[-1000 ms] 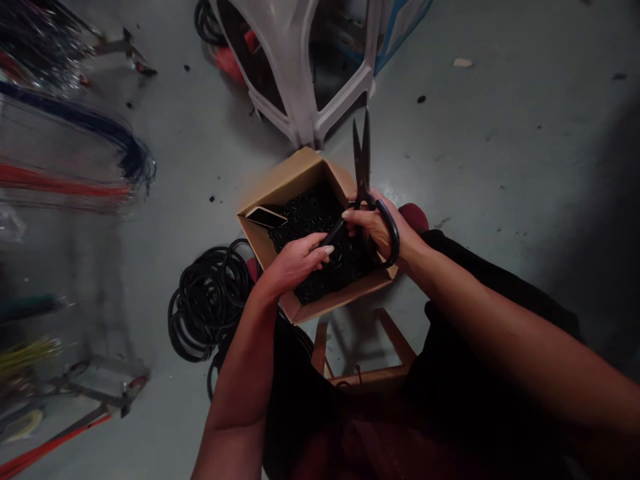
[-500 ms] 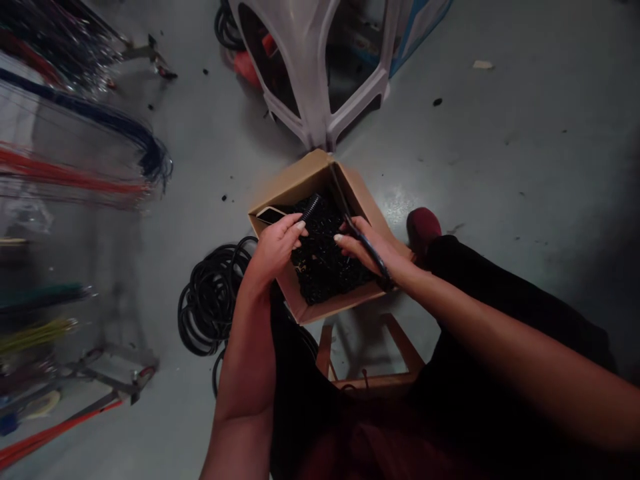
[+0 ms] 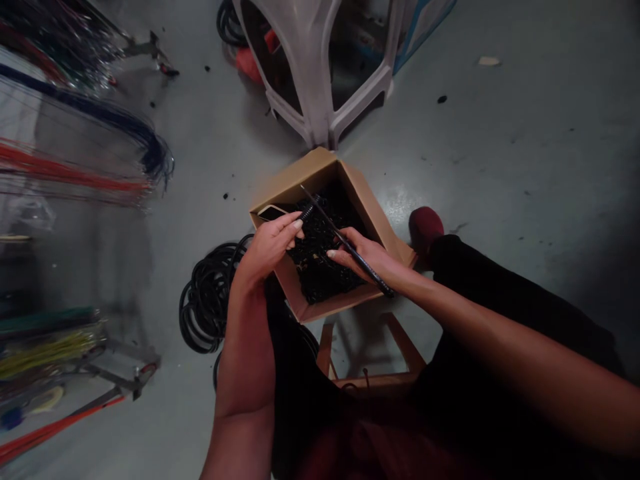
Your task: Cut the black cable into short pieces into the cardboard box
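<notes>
My left hand (image 3: 277,243) is closed around a short black corrugated tube (image 3: 307,212), whose ribbed end sticks out past my fingertips. My right hand (image 3: 357,252) grips a long, thin, dark blade-like tool (image 3: 370,269). Its far tip crosses close to the tube's end; I cannot tell whether they touch. Both hands are over an open cardboard box (image 3: 327,311). Inside the box lies a heap of small black pieces (image 3: 330,277), too dark to make out one by one.
A pale plastic stool (image 3: 317,87) stands just beyond the box. Coiled black hose (image 3: 205,300) lies on the floor at left. Racks with bundles of red wires (image 3: 75,173) and blue wires (image 3: 100,110) line the left side. A wooden stool frame (image 3: 377,381) is below the box.
The tool in my right hand has swung left, so its tip now lies across the tube's end. My left hand has shifted slightly left and still holds the tube.
</notes>
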A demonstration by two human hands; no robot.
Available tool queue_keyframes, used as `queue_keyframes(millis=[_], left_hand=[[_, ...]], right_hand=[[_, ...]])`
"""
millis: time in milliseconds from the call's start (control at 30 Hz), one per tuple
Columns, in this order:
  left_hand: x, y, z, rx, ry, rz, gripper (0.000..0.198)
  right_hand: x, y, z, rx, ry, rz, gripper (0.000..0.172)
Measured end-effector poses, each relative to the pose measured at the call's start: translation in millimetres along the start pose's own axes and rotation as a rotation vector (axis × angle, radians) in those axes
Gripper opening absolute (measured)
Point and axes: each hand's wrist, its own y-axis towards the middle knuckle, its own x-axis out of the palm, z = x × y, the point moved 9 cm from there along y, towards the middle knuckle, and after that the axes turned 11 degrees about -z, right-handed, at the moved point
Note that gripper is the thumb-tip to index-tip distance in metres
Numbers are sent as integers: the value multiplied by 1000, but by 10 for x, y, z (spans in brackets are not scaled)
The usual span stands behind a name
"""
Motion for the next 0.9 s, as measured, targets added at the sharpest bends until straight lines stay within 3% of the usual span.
queue_keyframes(millis=[267, 667, 900], left_hand=[[-10, -4, -38, 8, 12, -47, 44], [-9, 1, -76, 10, 1, -60, 45], [28, -18, -3, 16, 41, -90, 41]], right_hand=[[9, -5, -12, -5, -24, -16, 45], [49, 47, 68, -21, 61, -36, 52], [6, -9, -33, -1, -57, -53, 44]])
